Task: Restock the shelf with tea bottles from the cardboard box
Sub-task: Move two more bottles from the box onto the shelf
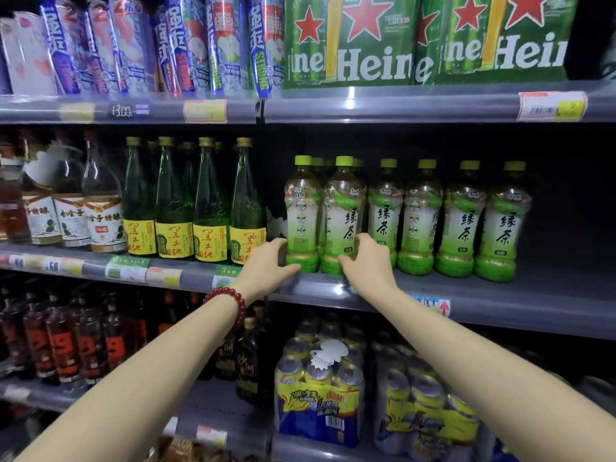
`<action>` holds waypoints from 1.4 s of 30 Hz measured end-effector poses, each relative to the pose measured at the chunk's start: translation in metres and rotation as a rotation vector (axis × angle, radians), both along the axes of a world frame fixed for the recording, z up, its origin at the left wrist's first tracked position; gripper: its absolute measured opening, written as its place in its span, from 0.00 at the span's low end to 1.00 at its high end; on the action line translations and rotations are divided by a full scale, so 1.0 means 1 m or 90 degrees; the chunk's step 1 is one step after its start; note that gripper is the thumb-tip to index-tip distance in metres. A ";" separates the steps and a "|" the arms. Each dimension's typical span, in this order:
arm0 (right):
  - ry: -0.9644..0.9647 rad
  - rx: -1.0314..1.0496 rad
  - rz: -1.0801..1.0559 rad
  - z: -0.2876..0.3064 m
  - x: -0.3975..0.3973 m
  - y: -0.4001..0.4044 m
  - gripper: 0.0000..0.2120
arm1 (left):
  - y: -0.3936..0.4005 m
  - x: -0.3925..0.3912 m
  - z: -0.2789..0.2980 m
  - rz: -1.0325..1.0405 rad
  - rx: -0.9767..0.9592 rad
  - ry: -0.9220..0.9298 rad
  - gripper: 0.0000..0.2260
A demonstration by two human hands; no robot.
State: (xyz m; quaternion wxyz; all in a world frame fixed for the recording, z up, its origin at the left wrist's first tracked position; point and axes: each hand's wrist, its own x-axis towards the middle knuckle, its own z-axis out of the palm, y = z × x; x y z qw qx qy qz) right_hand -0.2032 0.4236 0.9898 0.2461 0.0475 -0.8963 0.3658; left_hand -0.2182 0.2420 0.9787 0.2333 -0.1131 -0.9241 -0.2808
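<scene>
Head view: your left hand (pixel 266 266) has its grip curled round the base of the leftmost tea bottle (pixel 301 215), thumb at the front low on the green foot, fingers going round the far left side. Your right hand (pixel 366 261) grips the second tea bottle (pixel 341 218) low down the same way, fingers wrapped on its right flank, thumb toward the front. Both bottles stand upright on the middle shelf (pixel 500 295), touching each other, just between your two grips. Right of your right grip, four more tea bottles (pixel 460 221) stand in a row, same shelf, front edge. Left of your left grip, green glass bottles (pixel 206 208) with yellow labels stand near. No cardboard box in view.

Handling, judged: bottles look full, so moderately heavy; thin plastic, gives a bit under squeeze, label film likely slick. A low grip slides them fine; for lifting, take the waist, where it narrows.

Pose: both forearms reach forward and up, wrists roughly level with the shelf edge, palms facing inward toward each other. A red bead bracelet (pixel 230 305) sits on your left wrist.
</scene>
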 end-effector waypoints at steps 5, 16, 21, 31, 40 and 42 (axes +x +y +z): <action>0.012 0.054 0.049 -0.018 0.022 -0.011 0.16 | -0.012 0.001 -0.011 0.017 -0.019 0.059 0.14; -0.038 0.193 0.313 -0.050 0.012 -0.092 0.14 | -0.089 0.039 -0.052 0.126 -0.067 0.025 0.12; -0.082 0.206 0.439 -0.077 -0.010 -0.151 0.13 | -0.142 0.065 -0.080 0.264 -0.073 -0.055 0.13; -0.198 0.285 0.662 -0.168 -0.027 -0.265 0.13 | -0.214 0.138 -0.158 0.515 -0.033 -0.217 0.12; -0.289 0.320 0.727 -0.278 -0.015 -0.332 0.08 | -0.248 0.169 -0.263 0.606 0.063 -0.358 0.14; -0.307 0.333 0.737 -0.311 -0.016 -0.343 0.06 | -0.257 0.168 -0.298 0.612 0.091 -0.389 0.15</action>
